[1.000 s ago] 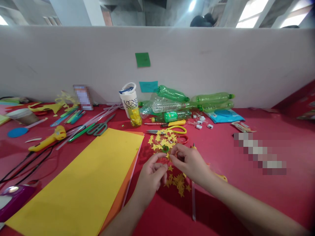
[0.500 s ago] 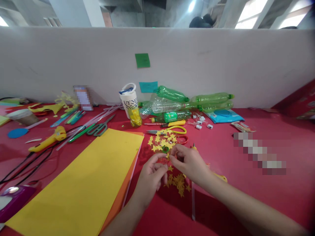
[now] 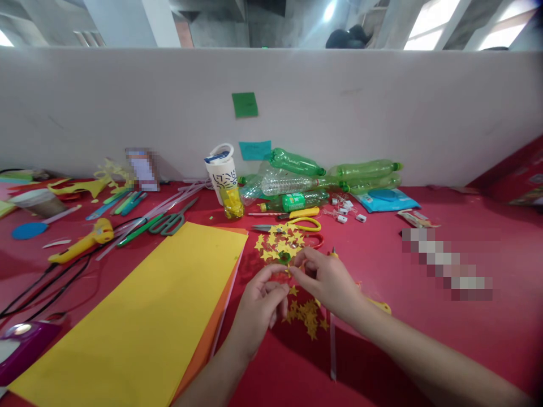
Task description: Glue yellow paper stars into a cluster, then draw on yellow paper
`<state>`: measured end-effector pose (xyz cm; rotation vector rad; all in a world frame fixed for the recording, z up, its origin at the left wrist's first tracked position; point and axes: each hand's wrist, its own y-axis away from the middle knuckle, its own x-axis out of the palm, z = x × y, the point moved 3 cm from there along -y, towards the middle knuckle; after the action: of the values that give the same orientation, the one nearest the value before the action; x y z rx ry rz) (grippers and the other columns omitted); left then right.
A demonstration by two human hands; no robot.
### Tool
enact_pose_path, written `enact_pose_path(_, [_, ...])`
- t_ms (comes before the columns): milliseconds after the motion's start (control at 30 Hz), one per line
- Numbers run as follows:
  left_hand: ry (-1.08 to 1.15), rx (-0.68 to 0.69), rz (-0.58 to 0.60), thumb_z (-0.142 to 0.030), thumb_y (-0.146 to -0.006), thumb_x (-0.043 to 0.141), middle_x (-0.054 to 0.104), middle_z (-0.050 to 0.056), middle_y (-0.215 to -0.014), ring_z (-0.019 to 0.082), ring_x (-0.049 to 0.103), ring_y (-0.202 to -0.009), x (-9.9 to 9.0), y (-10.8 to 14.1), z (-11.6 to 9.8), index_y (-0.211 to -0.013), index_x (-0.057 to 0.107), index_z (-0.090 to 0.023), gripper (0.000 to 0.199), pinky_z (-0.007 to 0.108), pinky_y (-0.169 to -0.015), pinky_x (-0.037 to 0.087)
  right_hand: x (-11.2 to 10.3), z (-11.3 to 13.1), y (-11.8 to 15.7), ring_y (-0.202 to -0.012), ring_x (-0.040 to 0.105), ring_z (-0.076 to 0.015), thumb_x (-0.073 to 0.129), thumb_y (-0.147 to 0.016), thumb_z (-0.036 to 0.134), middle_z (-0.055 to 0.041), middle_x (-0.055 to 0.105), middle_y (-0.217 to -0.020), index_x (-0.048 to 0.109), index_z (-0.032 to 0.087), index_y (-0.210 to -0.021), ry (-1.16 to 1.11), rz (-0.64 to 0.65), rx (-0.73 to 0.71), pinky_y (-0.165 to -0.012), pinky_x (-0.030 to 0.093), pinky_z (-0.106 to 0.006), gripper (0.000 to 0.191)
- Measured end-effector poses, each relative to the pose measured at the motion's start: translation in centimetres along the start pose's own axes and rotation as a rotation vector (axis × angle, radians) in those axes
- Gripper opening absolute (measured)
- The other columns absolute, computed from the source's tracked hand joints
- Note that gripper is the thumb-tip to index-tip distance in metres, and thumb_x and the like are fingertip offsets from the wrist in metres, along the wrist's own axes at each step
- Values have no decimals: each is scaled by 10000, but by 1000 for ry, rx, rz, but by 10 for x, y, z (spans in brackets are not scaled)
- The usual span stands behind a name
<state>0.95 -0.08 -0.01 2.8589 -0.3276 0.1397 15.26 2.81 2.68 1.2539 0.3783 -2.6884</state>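
A yellow paper star (image 3: 289,272) is pinched at the fingertips of my right hand (image 3: 328,281). My left hand (image 3: 261,302) is curled just to its left, index finger reaching toward the star; whatever lies inside its grip is hidden. Right beyond the fingers is a green ring-like plastic piece (image 3: 284,258), surrounded by many yellow stars (image 3: 278,244) that seem stuck on clear plastic. A pile of loose yellow stars (image 3: 309,317) lies below my hands on the red table (image 3: 424,328). Partly behind my right wrist is a yellow-handled tool (image 3: 379,306).
Yellow sheets (image 3: 139,305) lie to the left, near a yellow glue gun (image 3: 87,240) and grey scissors (image 3: 172,219). Farther back are yellow-handled scissors (image 3: 311,225), a cutter knife (image 3: 303,212), green plastic bottles (image 3: 297,162) and a white cup (image 3: 221,172) before a white partition (image 3: 127,102).
Both hands stay almost in place. My right hand's fingers have shifted very slightly at the star; nothing else has visibly moved.
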Motion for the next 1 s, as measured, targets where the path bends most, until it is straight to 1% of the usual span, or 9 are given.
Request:
enact_pose_path(200, [-5, -18, -30, -313, -811, 510, 492, -79, -459, 47, 303, -336, 0, 0, -2, -1129, 488, -172, 349, 160, -343, 218, -4, 2, -1, -451, 450, -101, 487, -842, 283, 52, 530, -539, 547, 229, -863, 13, -40, -58, -456, 288, -201, 83])
enact_pose_path(333, [-47, -17, -61, -309, -796, 526, 476, -87, -464, 54, 324, -349, -1, 0, -3, -1111, 486, -176, 345, 162, -346, 225, -4, 4, 2, -434, 465, -101, 479, -830, 239, 41, 562, -532, 581, 212, -932, 116, -67, -177, -470, 297, -205, 147])
enact_pose_path(467, [-76, -4, -77, -303, -803, 503, 459, -89, -470, 59, 310, -349, -2, -2, -2, -1108, 485, -176, 331, 171, -354, 223, -4, 7, 6, -428, 475, -103, 461, -837, 224, 32, 566, -508, 612, 203, -942, 201, -71, -272, -476, 291, -209, 185])
enact_pose_path(567, [-134, 61, -116, -311, -805, 497, 448, -80, -476, 80, 353, -396, -3, -1, -2, -1109, 506, -168, 336, 189, -411, 283, -8, 9, 5, -416, 458, -92, 444, -849, 219, 25, 585, -534, 611, 191, -943, 166, -76, -264, -479, 302, -207, 194])
enact_pose_path(633, [-226, 132, -174, -316, -803, 500, 430, -68, -490, 104, 397, -457, -4, 1, -4, -1109, 538, -162, 345, 209, -471, 320, -12, 9, 3, -418, 455, -90, 441, -853, 222, 24, 591, -548, 607, 186, -945, 140, -89, -248, -484, 311, -207, 193])
enact_pose_path(700, [-343, 188, -243, -319, -798, 505, 383, -60, -504, 119, 389, -487, -4, 4, -7, -1100, 576, -157, 350, 223, -491, 314, -17, 8, 2, -428, 461, -90, 447, -854, 228, 26, 592, -557, 605, 187, -944, 123, -109, -238, -486, 315, -207, 186])
enact_pose_path(767, [-450, 227, -284, -316, -798, 503, 346, -53, -520, 123, 358, -487, -6, 7, -7, -1099, 598, -164, 350, 229, -482, 290, -21, 7, 2, -426, 451, -88, 455, -857, 237, 32, 580, -552, 606, 190, -940, 117, -131, -230, -476, 308, -207, 180])
enact_pose_path(900, [-614, 315, -296, -305, -823, 473, 395, -31, -548, 133, 374, -496, -11, 8, -8, -1127, 590, -203, 341, 235, -484, 279, -31, 5, 2, -419, 425, -89, 458, -863, 258, 38, 543, -524, 611, 189, -940, 123, -171, -205, -461, 297, -209, 185])
enact_pose_path(1000, [-706, 349, -307, -302, -835, 457, 431, -23, -556, 135, 393, -493, -16, 7, -11, -1115, 589, -205, 324, 237, -496, 293, -41, 4, 1, -425, 427, -91, 450, -866, 266, 36, 530, -520, 615, 189, -937, 134, -197, -199, -460, 295, -211, 195])
